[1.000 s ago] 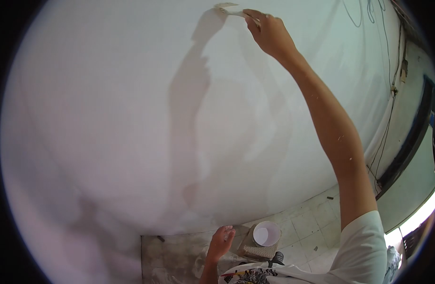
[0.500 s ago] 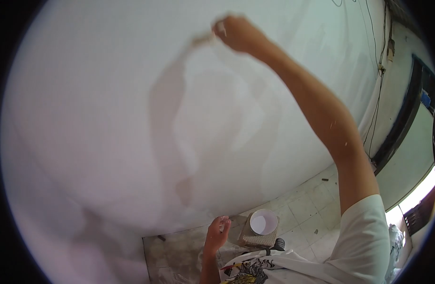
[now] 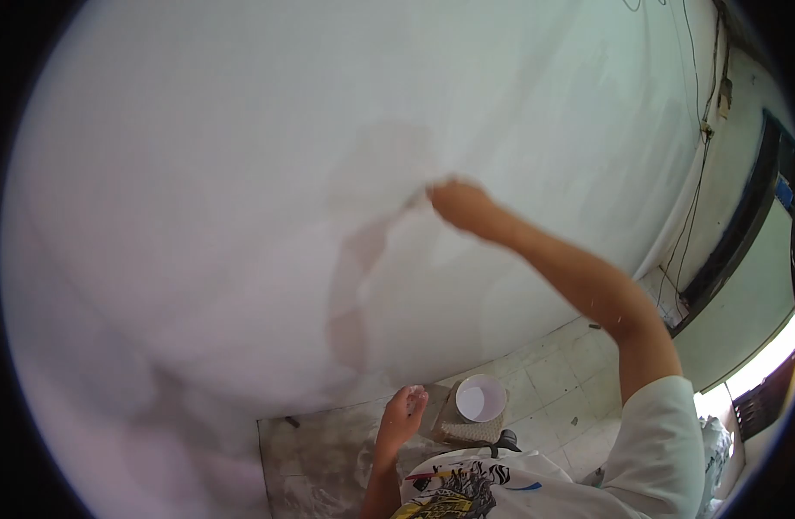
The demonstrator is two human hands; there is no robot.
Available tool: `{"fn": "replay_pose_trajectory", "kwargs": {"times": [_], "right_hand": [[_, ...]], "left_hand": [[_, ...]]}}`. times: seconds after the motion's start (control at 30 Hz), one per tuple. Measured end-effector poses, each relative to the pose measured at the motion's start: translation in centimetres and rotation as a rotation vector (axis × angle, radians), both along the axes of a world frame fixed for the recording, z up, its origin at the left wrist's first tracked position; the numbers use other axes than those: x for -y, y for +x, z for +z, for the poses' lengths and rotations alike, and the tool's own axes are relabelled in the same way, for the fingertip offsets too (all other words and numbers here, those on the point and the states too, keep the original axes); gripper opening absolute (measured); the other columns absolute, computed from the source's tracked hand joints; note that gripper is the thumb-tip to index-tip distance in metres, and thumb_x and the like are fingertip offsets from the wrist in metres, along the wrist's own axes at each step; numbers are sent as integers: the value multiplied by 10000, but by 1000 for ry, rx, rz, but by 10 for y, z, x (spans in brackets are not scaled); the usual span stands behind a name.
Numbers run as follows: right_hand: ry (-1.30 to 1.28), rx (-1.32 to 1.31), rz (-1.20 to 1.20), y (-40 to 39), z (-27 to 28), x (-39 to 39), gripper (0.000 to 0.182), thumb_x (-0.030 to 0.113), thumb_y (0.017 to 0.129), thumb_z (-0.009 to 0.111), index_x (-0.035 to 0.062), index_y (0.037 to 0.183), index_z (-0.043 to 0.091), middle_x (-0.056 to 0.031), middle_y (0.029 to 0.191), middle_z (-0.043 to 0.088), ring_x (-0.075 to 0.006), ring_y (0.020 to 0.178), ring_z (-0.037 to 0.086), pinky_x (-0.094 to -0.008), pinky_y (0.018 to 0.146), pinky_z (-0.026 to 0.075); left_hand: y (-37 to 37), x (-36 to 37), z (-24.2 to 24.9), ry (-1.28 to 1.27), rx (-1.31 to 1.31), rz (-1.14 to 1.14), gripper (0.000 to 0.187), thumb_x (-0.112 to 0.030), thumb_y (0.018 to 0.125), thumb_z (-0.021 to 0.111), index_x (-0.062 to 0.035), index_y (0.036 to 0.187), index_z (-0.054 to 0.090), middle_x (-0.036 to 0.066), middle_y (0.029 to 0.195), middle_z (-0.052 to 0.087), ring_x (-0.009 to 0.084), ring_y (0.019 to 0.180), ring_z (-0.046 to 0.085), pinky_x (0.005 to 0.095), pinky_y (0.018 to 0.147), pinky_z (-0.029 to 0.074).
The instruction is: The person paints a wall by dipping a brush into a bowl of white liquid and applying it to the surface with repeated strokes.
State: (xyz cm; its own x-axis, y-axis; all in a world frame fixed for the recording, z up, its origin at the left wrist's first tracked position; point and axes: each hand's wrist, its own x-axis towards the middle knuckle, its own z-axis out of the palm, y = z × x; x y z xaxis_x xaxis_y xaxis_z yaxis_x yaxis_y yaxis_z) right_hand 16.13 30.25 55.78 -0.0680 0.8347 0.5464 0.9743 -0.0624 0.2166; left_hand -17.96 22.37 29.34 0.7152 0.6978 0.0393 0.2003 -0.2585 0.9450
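My right hand (image 3: 459, 206) is closed around the handle of a small tool, most likely a paintbrush (image 3: 415, 199), whose blurred tip points left against the white wall (image 3: 242, 216). The arm reaches out across the wall, and its shadow falls left of and below the hand. My left hand (image 3: 403, 413) hangs low near my shirt, fingers loosely curled, with whitish smears on it and nothing visible in it. Just right of it stands a white bucket (image 3: 492, 388) with white paint inside.
The bucket rests on a rough block-like support (image 3: 469, 432) on the tiled floor (image 3: 544, 381). Cables (image 3: 702, 164) hang at the wall's right corner, beside a dark-framed doorway (image 3: 743, 216). Small dark bits lie along the wall's foot.
My right hand has swept down the wall and slightly right with the tool, the elbow bending more. My left hand has shifted slightly, its fingers turning. The view has moved a little.
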Motion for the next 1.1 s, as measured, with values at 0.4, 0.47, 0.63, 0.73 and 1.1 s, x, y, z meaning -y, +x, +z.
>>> {"fn": "replay_pose_trajectory", "kwargs": {"times": [0.4, 0.47, 0.63, 0.73, 1.1], "right_hand": [[472, -7, -72, -25, 79, -18, 441, 122, 920, 474, 78, 1358, 442, -151, 728, 626, -322, 588, 622, -442, 530, 511], [72, -120, -221, -47, -19, 14, 570, 42, 887, 469, 65, 1443, 345, -177, 754, 623, -326, 638, 652, -456, 521, 531], [-195, -366, -151, -14, -51, 22, 220, 150, 906, 483, 12, 934, 652, -219, 892, 665, -393, 867, 651, -506, 763, 524], [283, -288, -15, 12, 93, 16, 245, 214, 865, 574, -3, 949, 652, -230, 858, 673, -422, 835, 648, -490, 749, 519], [343, -462, -321, -12, -53, 28, 359, 232, 962, 493, 96, 1289, 545, -228, 743, 637, -405, 615, 599, -521, 588, 488]], "left_hand": [[7, 8, 11, -14, 19, -8, 357, -312, 953, 585, 10, 1107, 601, 153, 1052, 675, 242, 975, 661, 354, 787, 530], [7, 5, -3, -11, 92, -16, 348, -303, 955, 581, 11, 1104, 600, 153, 1041, 677, 243, 964, 663, 358, 798, 527], [-2, -2, 3, 30, 34, 19, 331, -286, 951, 586, 15, 1087, 598, 148, 1027, 681, 246, 943, 668, 347, 778, 530], [3, -4, 9, 8, 16, 34, 317, -274, 945, 599, 11, 1083, 599, 142, 1015, 684, 236, 938, 669, 340, 752, 536], [18, 1, -8, 8, 11, -43, 306, -255, 945, 595, 18, 1084, 603, 163, 1011, 684, 241, 950, 671, 335, 762, 540]]}}
